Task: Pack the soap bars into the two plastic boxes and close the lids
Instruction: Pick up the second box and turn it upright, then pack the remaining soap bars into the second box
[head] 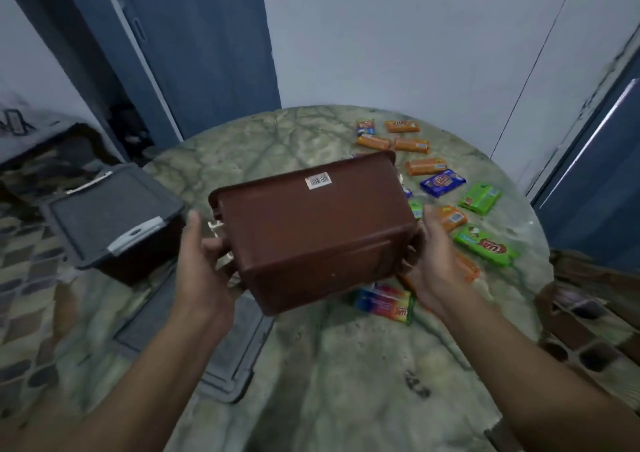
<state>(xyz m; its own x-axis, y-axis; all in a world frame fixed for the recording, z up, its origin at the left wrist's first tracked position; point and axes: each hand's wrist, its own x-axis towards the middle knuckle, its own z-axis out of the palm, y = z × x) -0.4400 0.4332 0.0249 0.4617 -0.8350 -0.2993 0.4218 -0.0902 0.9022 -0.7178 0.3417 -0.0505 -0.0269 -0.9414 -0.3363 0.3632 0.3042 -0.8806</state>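
Brown box (pixel 311 230): held in the air above the table, tipped over, bottom side with a white barcode sticker (pixel 319 181) turned toward the camera; opening faces away, inside not visible.
Left hand (pixel 201 264): at the left end of the brown box, fingers curled under the rim, thumb up and free; grips the box.
Right hand (pixel 433 261): at the right end of the brown box, fingers bent around the edge, partly hidden behind the box; grips it too.
Second box (pixel 114 223): dark, on the left part of the table, grey lid on top with pale clips; well apart from the brown box.
Loose lid (pixel 194 341): grey, flat on the table, under the left forearm.
Soap bars (pixel 485 244): wrapped, scattered on the right half of the table, none seen inside a box; orange ones (pixel 410 144) far, blue one (pixel 442 182) and green ones (pixel 480 198) in the middle, a multicoloured one (pixel 384 303) near, just below the brown box.
Table (pixel 346 365): round, marble-like green and grey surface.
Background: pale wall, blue door (pixel 194 46) behind the table.
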